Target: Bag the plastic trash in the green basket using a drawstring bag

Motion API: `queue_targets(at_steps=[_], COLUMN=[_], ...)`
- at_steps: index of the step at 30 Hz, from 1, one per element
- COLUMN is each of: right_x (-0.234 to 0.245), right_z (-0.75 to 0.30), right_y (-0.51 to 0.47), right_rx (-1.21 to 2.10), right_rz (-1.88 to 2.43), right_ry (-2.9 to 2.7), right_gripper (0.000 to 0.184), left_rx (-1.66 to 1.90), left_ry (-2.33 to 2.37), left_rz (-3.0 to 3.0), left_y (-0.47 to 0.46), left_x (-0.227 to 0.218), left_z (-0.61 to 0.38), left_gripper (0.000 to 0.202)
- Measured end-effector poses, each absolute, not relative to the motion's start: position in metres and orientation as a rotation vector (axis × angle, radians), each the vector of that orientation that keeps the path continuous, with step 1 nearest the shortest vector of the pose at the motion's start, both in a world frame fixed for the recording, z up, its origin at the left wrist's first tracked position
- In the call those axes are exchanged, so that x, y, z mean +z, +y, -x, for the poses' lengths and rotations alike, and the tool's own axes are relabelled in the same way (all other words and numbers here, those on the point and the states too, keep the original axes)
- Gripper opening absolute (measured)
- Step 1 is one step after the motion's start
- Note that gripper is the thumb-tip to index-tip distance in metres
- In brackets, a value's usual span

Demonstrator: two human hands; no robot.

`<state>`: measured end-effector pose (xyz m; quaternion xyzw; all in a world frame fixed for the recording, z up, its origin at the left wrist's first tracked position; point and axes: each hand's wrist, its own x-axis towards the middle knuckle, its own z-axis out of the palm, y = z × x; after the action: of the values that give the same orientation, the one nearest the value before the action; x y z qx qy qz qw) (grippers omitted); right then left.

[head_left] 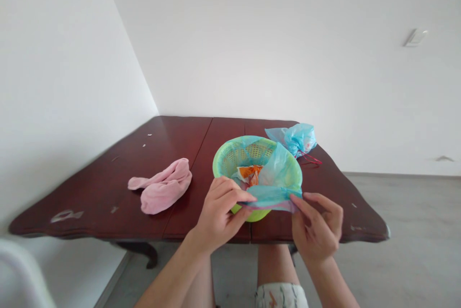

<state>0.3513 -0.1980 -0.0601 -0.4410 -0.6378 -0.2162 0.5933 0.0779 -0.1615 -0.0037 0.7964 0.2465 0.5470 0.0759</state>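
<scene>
The left hand and right hand pinch, fingers closed, the hem of a translucent blue plastic bag, apparently to keep it stretched over a round green plastic basket on the dark red-brown wooden bench.

My bare left hand sits low near the middle of the view, its back turned up. Its four fingers stretch toward my right, and the thumb curls beneath them in a pinch. My bare right hand faces it from just beside, its fingers curved over and its thumb pressed in, pinching as well. Both wrists are slightly bent. My bare left forearm angles in from the bottom edge, and my bare right forearm slants in from the lower right.
</scene>
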Motion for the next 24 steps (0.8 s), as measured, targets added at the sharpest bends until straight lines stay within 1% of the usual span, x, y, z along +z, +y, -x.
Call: queue_targets(at_steps=[3,8,9,11,12,13,18,24], right_x=[-0.048,-0.031,-0.028,-0.022,-0.019,-0.016,-0.006,-0.003], right_z=[-0.368,-0.390,-0.393,-0.400,-0.403,-0.406,-0.423,-0.437], right_y=[-0.188,-0.175,-0.173,-0.168,-0.165,-0.162,-0.145,-0.118], right_rx=[-0.513,-0.371,-0.342,-0.286,-0.257,-0.228,-0.136,-0.022], right_rz=[1.052,0.995,0.996,0.997,0.990,0.976,0.885,0.970], right_ry=[-1.562,-1.690,-1.717,-1.784,-1.828,-1.875,-2.010,-2.030], right_gripper=[0.039,0.026,0.021,0.012,0.011,0.013,0.022,0.032], left_rx=[1.618,1.648,1.675,1.727,1.733,1.721,1.613,1.677], left_ry=[0.712,0.814,0.871,0.987,1.019,1.023,0.852,0.649], left_rz=[-2.404,-2.529,-2.548,-2.570,-2.577,-2.583,-2.511,-2.250], left_y=[-0.156,-0.155,-0.155,-0.153,-0.151,-0.149,-0.134,-0.112], left_x=[-0.002,-0.001,0.000,0.001,0.002,0.003,0.005,0.002], left_z=[-0.068,-0.050,-0.045,-0.034,-0.029,-0.024,-0.006,-0.007], left_gripper=[0.014,0.021,0.020,0.010,0.006,0.005,0.027,0.046])
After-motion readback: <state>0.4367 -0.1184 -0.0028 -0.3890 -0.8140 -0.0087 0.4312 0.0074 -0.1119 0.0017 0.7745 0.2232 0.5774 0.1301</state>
